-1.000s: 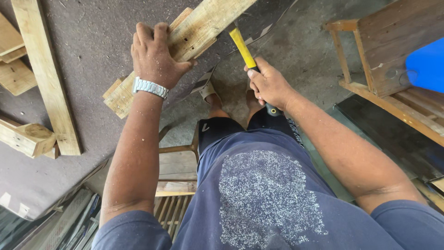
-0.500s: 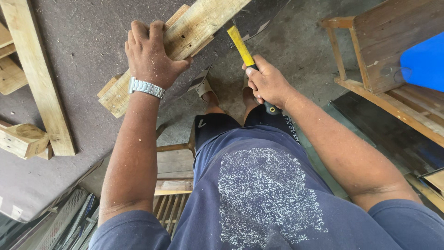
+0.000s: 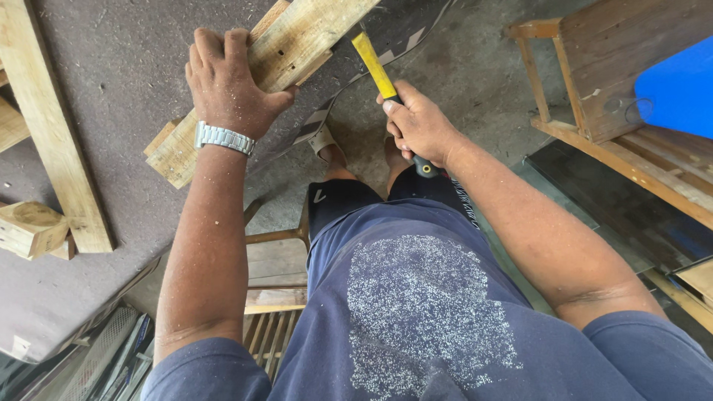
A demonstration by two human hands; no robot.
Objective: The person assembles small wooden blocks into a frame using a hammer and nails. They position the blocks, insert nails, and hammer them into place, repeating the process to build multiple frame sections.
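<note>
1. Left hand (image 3: 226,82) lies palm down on the wooden plank assembly (image 3: 282,56), fingers curled over its far edge, thumb spread along the near side; a metal wristwatch (image 3: 223,138) sits on the wrist.
2. The plank assembly rests on the dark grey surface (image 3: 111,96), running diagonally from lower left to the top edge of view, its upper end overhanging the surface's edge.
3. Right hand (image 3: 420,122) is wrapped tight around the black grip of a hammer with a yellow shaft (image 3: 373,65); the shaft points up and left, towards the plank. The hammer head is hidden at the plank's edge, so contact cannot be confirmed.
4. Against half a second ago: the hammer shaft's upper end lies closer to the plank; left hand's hold is unchanged. The plank keeps about the same angle.
5. Surroundings: a long timber batten (image 3: 52,126) and a wooden block (image 3: 33,229) lie at the left of the surface. A wooden frame (image 3: 594,96) with a blue object (image 3: 679,85) stands at right on the concrete floor (image 3: 475,67).
</note>
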